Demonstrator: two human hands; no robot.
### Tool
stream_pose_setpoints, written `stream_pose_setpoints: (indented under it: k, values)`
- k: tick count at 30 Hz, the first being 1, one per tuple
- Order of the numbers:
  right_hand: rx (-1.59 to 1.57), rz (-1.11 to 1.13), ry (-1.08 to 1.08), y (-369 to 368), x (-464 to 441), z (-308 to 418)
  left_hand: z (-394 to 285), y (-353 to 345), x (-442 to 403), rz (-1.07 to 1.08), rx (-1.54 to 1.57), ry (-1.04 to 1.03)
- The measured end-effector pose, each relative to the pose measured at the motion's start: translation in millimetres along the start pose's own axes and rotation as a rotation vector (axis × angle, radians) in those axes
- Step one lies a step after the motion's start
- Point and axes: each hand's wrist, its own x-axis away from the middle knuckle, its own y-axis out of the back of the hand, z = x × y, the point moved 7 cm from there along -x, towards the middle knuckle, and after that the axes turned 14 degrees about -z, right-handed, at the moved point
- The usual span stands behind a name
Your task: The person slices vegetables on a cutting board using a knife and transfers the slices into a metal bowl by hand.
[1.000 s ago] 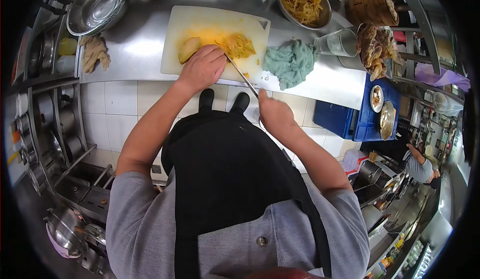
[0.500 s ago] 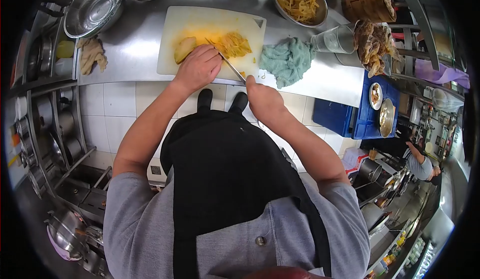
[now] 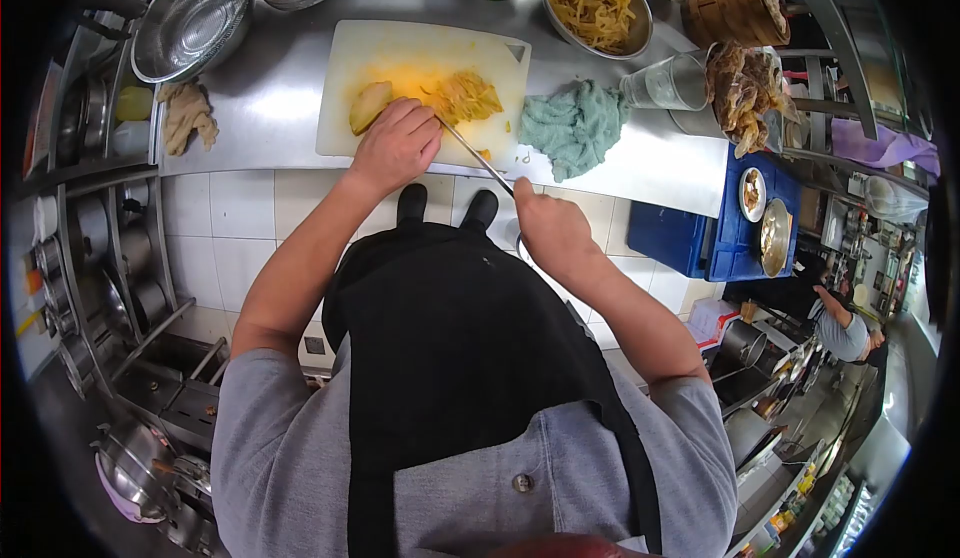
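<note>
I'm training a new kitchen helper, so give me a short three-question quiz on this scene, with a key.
1. Multiple choice: how is the knife held?
A) In the left hand
B) In the right hand
C) In both hands

2. True or false: the green cloth lies to the left of the cutting board, as the person sees it.

3. Fill in: the yellowish food strips lie in a ____.

Key:
1. B, the right hand
2. False; it lies to the right
3. metal bowl
</note>
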Motion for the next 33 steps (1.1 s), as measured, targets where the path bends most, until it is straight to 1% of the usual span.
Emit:
stream_pose_setpoints:
  k: [2, 4, 7, 11, 14, 16, 17, 19, 21, 26, 28, 33]
  values:
    - [-0.01, -0.01, 0.0, -11.9, -17.3, 2.3, -1.3, 0.9, -0.4, 0.001, 0.009, 0.001]
    - [-0.016, -0.006, -0.007, -26.4, -28.6, 4.4, -2.8, 3.0, -1.2, -0.045, -0.031, -0.009]
    - [-0.019, 0.007, -0.028, -20.3, -18.0, 4.6, -1.8, 3.6, 1.2, -0.01, -0.03, 0.008]
    - [-0.017, 0.004, -0.01, -7.4, 4.3, -3.8, -1.1, 2.7, 5.6, -0.023, -0.021, -0.004]
    - [-0.019, -0.033, -0.025, 5.4, 5.0, -3.4, -0.7, 3.9, 3.1, -0.029, -0.019, -0.014]
    - [0.035, 0.049, 0.009, 4.7, 2.0, -0.5, -0.6, 3.8, 2.9, -0.039, -0.016, -0.013]
    - [0.036, 0.049, 0.011, 0.6, -1.2, -0.4, 0.0, 3.6, 3.0, -0.04, -0.017, -0.012]
    - [-0.042, 0.003, 0.014, -13.9, -9.5, 2.2, -0.8, 4.7, 2.5, -0.04, -0.005, -0.002]
    - [-0.041, -0.026, 0.014, -26.9, -20.1, 6.3, -2.1, 5.7, 3.2, -0.049, -0.006, -0.002]
    - [-0.045, -0.08, 0.005, -17.6, -23.8, 3.5, -4.5, 8.3, 2.5, -0.065, -0.01, -0.017]
    - [0.008, -0.017, -0.02, -10.5, -14.6, 3.0, -4.5, 8.7, 6.0, -0.045, -0.015, -0.011]
    - [0.011, 0.009, 0.007, -4.0, -5.1, 4.8, -3.8, 7.6, 6.8, -0.044, -0.013, -0.02]
